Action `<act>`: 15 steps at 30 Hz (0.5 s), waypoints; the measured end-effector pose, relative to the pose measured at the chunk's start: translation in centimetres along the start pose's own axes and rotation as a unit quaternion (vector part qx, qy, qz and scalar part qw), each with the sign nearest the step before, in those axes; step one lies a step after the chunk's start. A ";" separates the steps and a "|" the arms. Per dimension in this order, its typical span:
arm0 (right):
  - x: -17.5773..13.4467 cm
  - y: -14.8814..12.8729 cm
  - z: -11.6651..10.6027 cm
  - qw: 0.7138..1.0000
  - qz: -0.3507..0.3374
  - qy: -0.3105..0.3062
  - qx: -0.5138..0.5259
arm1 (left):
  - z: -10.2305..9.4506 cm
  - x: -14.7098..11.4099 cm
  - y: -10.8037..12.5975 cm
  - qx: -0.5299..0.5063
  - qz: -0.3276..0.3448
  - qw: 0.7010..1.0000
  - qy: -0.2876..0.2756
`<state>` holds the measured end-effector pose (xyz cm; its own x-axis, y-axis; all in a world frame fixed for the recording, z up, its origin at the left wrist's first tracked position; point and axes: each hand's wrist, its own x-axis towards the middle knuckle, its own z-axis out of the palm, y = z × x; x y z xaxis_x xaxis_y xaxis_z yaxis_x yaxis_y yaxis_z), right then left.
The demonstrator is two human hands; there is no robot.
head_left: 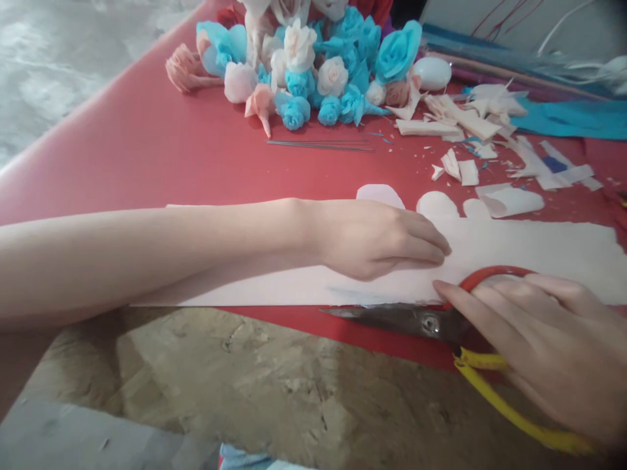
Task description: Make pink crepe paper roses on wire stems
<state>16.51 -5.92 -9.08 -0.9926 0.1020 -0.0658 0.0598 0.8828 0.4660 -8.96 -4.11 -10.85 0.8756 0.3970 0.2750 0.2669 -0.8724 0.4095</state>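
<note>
My left hand [382, 238] lies flat, palm down, on a long pale sheet of paper [533, 251], its fingers stretched toward the right. The forearm crosses over the paper's left part. At the lower right, my right hand [548, 346] holds a pair of scissors [416, 321] by the handles, one wrapped in red and one in yellow. The blades point left along the paper's near edge and look closed or nearly so. One fingertip of this hand rests by the paper's edge. Some fingers around the handles are hidden.
Blue, white and peach paper flowers [296, 81] are heaped at the back of the red table [147, 156]. Thin wires [321, 145] lie before them. Paper scraps [460, 117] and a blue strip [573, 119] are at the back right. Rounded paper pieces [435, 204] sit beyond the sheet.
</note>
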 end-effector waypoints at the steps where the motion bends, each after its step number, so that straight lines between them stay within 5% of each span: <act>1: 0.1 0.1 0.1 1.000 -0.010 0.008 0.000 | 0.0 0.0 0.0 -0.002 -0.001 1.000 0.002; 15: 3.3 0.2 -0.3 0.997 -0.047 0.042 0.036 | 0.0 0.0 -0.1 -0.001 0.023 1.000 0.016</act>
<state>13.20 -5.51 -8.97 -0.9993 -0.0182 -0.0312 -0.0291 0.9173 0.3972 -8.93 -4.01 -10.93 0.8732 0.3664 0.3213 0.2268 -0.8891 0.3975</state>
